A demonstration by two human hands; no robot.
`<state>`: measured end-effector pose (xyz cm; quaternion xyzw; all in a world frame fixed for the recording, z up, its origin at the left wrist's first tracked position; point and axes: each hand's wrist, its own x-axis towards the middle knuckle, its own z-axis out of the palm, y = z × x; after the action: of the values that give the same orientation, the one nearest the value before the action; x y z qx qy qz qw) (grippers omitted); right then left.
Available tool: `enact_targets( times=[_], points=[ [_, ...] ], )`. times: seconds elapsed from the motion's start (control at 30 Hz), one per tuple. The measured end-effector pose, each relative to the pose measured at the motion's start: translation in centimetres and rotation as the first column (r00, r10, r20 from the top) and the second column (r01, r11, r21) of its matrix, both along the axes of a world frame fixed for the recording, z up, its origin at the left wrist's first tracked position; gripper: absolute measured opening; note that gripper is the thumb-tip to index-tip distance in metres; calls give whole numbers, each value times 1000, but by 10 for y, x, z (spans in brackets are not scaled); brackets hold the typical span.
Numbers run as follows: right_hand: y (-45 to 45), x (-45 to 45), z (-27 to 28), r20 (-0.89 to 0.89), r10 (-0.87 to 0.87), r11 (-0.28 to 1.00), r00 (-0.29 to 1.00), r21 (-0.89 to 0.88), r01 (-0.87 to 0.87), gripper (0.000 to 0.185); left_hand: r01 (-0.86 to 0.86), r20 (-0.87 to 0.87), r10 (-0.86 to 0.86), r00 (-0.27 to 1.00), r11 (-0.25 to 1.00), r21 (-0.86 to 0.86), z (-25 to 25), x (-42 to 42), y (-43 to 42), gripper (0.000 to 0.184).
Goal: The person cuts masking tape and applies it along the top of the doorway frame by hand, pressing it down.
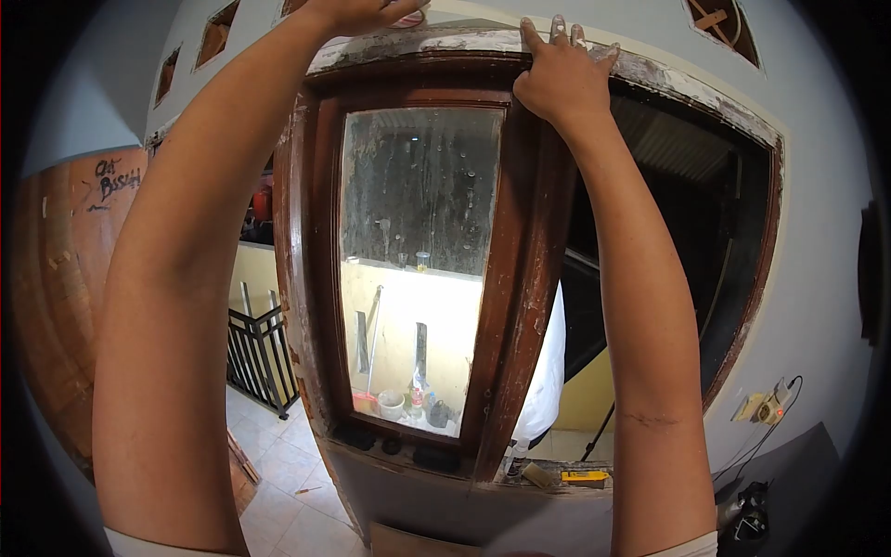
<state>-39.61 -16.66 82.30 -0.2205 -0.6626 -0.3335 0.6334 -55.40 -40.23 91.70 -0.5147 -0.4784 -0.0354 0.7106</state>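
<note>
My left hand [362,13] is raised to the top edge of the view, where it is partly cut off. Its fingers close on a small round thing that looks like a roll of tape [406,19]. From there a pale strip, apparently masking tape [473,20], runs along the wall just above the wooden window frame [427,63]. My right hand [568,82] reaches up with fingers apart, fingertips pressed against the white-smeared upper edge of the frame [664,76]. Whitish residue marks those fingertips.
Below is a dirty glass pane [418,204]; an open window space [687,186] lies right of it. A yellow cutter [585,476] and a brush-like block [538,476] rest on the sill. A socket with plugged-in cables [768,408] is at right, a black railing [263,357] at left.
</note>
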Motion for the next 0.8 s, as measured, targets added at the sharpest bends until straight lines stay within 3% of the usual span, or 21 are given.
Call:
enact_targets(
  times=[0.1,0.2,0.33,0.4,0.6,0.8],
  points=[
    [-1,-1,0,-1,-5,1000,1000,6,5,80,-113,73,106,992,989,99,-7,-6,-8,54],
    [-2,-1,1,3,-27,1000,1000,5,27,80,-136,183,119,976,987,81,-2,-9,-7,60],
    [-3,-2,2,6,-43,999,999,30,43,81,-231,200,199,959,961,152,0,-6,-1,65],
    [-3,-2,3,9,-47,998,999,31,46,83,-390,383,313,869,910,140,-1,12,2,64],
    [-6,2,5,48,-23,1000,999,13,22,84,-503,425,395,814,846,177,-1,25,28,58],
    [-5,2,5,38,-48,999,998,27,47,79,-518,485,373,791,830,207,-4,27,27,57]
  ],
)
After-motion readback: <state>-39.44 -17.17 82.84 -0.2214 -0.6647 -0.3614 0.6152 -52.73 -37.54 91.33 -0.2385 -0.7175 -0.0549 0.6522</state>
